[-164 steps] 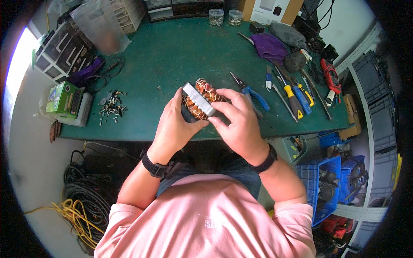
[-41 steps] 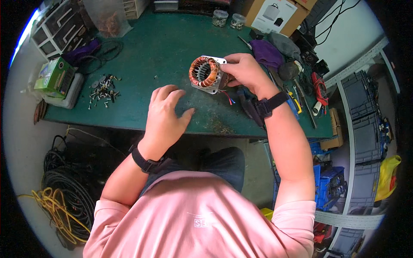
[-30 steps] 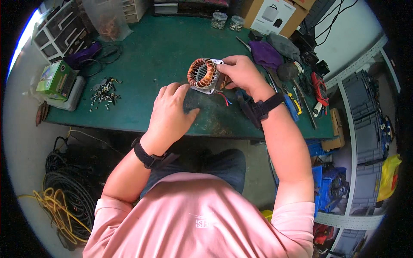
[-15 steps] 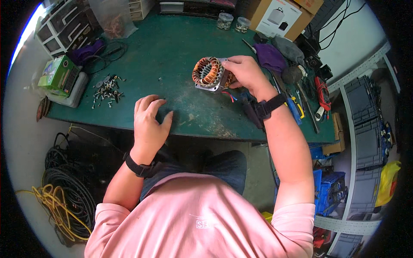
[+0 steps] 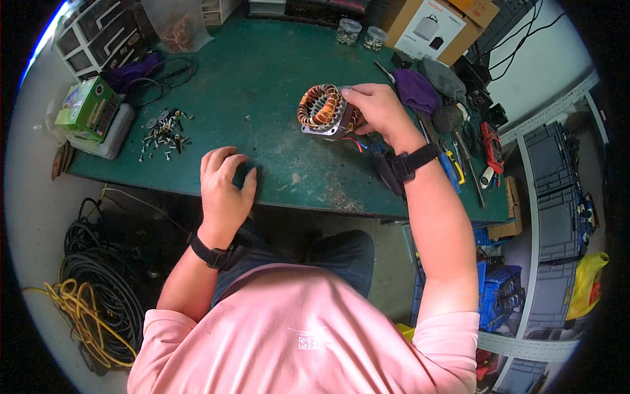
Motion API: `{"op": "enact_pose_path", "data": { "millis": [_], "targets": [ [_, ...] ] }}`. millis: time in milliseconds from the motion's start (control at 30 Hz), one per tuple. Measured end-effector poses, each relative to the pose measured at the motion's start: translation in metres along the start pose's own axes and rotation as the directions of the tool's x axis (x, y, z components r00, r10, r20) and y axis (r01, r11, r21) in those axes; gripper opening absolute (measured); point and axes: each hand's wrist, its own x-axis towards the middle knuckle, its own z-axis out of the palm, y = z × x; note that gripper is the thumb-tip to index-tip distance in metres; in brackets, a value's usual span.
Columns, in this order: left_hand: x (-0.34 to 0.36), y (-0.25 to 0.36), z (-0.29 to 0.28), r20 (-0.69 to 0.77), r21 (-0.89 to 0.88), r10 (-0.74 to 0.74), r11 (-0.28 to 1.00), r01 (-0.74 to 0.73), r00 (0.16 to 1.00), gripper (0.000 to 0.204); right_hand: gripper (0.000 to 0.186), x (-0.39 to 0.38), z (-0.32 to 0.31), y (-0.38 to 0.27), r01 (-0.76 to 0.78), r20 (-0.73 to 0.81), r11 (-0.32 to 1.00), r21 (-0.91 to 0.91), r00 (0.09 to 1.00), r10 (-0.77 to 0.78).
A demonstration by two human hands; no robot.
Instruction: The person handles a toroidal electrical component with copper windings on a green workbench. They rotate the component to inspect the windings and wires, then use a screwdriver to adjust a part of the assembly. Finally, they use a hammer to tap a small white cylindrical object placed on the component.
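A motor stator [image 5: 321,108] with a ring of copper windings, a square metal flange and red and blue lead wires is on the right half of the green workbench. My right hand [image 5: 377,113] grips it from its right side, thumb on the top edge of the flange and the other fingers partly hidden behind it. My left hand [image 5: 226,184] is at the bench's front edge, fingers loosely bent and thumb apart, with nothing in it. Nearest to it is a pile of loose screws and washers [image 5: 164,134], lying to its left.
The green workbench [image 5: 262,65] carries a green box [image 5: 88,111] at left and two screw jars [image 5: 348,31] at the back. Tools, including yellow-and-blue pliers [image 5: 453,167], and a purple cloth [image 5: 418,93] lie at right. Coiled cables [image 5: 98,289] are on the floor at left.
My right hand and the stator have shifted slightly to the right in the picture. My left hand has moved a little to the left, still holding nothing.
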Motion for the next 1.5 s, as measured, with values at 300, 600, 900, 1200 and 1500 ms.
{"op": "enact_pose_path", "data": {
  "millis": [300,600,900,1200,1500],
  "targets": [
    [0.007,0.01,0.001,0.041,-0.092,-0.04,0.995,0.044,0.998,0.025,0.04,-0.002,-0.001,0.004,0.05,-0.026,0.996,-0.072,0.998,-0.052],
    [0.07,0.039,0.001,0.214,-0.272,0.023,0.962,0.037,0.977,0.03,0.039,-0.011,0.008,-0.012,0.128,-0.049,0.97,-0.206,0.989,-0.141],
    [0.118,0.042,0.038,0.609,-0.276,-0.137,0.887,0.371,0.781,0.034,0.045,-0.008,0.023,-0.012,0.324,-0.097,0.873,-0.363,0.919,-0.382],
    [0.115,0.038,0.041,0.591,-0.317,-0.114,0.877,0.36,0.799,0.03,0.044,-0.003,0.025,-0.013,0.342,-0.1,0.842,-0.418,0.903,-0.417],
    [0.114,0.037,0.036,0.594,-0.31,-0.133,0.872,0.378,0.794,0.03,0.049,-0.002,0.029,-0.017,0.322,-0.084,0.846,-0.424,0.917,-0.391]
  ]
}}
